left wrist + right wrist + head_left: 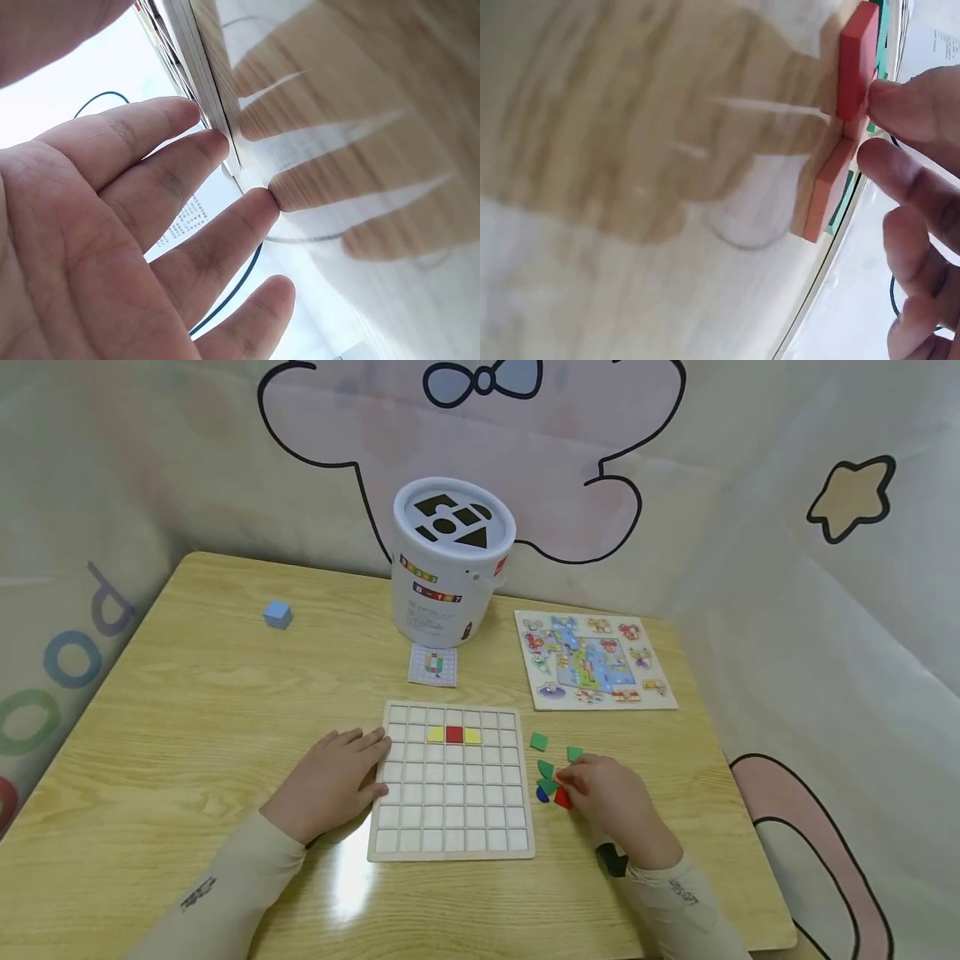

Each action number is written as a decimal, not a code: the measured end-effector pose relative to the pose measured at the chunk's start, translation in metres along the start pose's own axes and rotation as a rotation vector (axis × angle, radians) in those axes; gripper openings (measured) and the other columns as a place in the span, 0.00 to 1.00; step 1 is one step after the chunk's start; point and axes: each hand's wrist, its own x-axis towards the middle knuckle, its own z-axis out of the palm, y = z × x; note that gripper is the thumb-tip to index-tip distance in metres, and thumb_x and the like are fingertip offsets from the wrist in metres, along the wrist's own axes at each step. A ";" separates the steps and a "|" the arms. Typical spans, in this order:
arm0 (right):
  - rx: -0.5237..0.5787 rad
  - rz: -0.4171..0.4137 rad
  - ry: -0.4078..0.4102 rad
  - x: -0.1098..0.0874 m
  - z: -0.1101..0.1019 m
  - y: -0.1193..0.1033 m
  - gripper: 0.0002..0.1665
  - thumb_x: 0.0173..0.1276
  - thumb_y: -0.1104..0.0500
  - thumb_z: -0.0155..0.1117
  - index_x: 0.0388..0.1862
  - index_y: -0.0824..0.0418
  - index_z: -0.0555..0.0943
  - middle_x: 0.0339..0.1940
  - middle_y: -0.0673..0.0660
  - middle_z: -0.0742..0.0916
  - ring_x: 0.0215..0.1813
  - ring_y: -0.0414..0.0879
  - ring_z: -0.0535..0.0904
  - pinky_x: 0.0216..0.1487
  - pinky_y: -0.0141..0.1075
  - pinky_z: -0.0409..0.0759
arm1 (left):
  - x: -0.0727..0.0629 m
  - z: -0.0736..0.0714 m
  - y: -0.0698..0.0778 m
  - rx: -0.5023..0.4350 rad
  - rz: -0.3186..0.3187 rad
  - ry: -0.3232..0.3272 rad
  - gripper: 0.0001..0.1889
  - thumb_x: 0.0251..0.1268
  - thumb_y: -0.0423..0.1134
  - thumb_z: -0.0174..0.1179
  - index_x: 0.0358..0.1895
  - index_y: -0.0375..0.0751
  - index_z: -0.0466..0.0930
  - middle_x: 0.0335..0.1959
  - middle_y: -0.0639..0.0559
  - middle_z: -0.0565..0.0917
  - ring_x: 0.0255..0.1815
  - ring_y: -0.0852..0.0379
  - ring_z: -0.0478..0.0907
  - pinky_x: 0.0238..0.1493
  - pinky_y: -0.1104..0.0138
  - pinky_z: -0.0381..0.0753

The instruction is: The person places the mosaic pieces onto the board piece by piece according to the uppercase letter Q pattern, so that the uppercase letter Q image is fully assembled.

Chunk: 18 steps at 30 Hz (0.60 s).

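Note:
A white grid board [454,853] lies on the table, with a red square [454,735] between two yellow pieces [436,735] in an upper row. My left hand [330,785] lies with fingers outstretched at the board's left edge; in the left wrist view its fingertips [217,142] touch that edge. My right hand [611,797] is right of the board, over loose shape pieces. In the right wrist view its thumb and index fingertip come close together at a red piece [857,60] and an orange piece [829,191]. Whether they pinch one is unclear.
Green pieces [538,742] and a partly covered blue piece [542,794] lie nearby. Behind the board are a pattern card [432,667], a white bucket [442,597] with shape holes, a picture puzzle board [600,660] and a blue cube [277,615].

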 end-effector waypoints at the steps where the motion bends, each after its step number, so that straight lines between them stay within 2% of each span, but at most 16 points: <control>1: 0.003 -0.001 0.004 0.000 0.001 0.000 0.11 0.65 0.61 0.81 0.47 0.57 0.95 0.43 0.53 0.92 0.46 0.51 0.88 0.44 0.48 0.91 | -0.001 0.000 0.000 -0.001 -0.001 0.002 0.36 0.71 0.51 0.72 0.74 0.31 0.77 0.74 0.37 0.76 0.71 0.31 0.74 0.75 0.36 0.68; 6: 0.016 0.005 0.000 0.002 0.000 -0.002 0.10 0.65 0.61 0.81 0.46 0.58 0.94 0.44 0.54 0.92 0.49 0.53 0.88 0.48 0.51 0.91 | -0.002 0.000 0.000 -0.013 -0.004 0.010 0.35 0.71 0.50 0.72 0.74 0.32 0.76 0.74 0.38 0.76 0.72 0.31 0.74 0.74 0.36 0.69; 12: 0.014 -0.021 -0.011 0.005 -0.002 -0.003 0.09 0.65 0.63 0.81 0.45 0.58 0.94 0.44 0.54 0.92 0.48 0.52 0.88 0.48 0.49 0.91 | -0.003 -0.001 0.000 -0.016 -0.005 0.016 0.35 0.72 0.49 0.72 0.74 0.32 0.77 0.74 0.38 0.76 0.72 0.31 0.74 0.74 0.36 0.69; 18: 0.012 -0.033 -0.025 0.008 -0.004 -0.001 0.09 0.66 0.64 0.80 0.45 0.57 0.94 0.46 0.54 0.92 0.52 0.53 0.88 0.53 0.50 0.90 | -0.002 -0.004 0.001 -0.007 0.005 0.012 0.34 0.73 0.49 0.71 0.74 0.33 0.77 0.74 0.38 0.77 0.71 0.31 0.75 0.74 0.36 0.70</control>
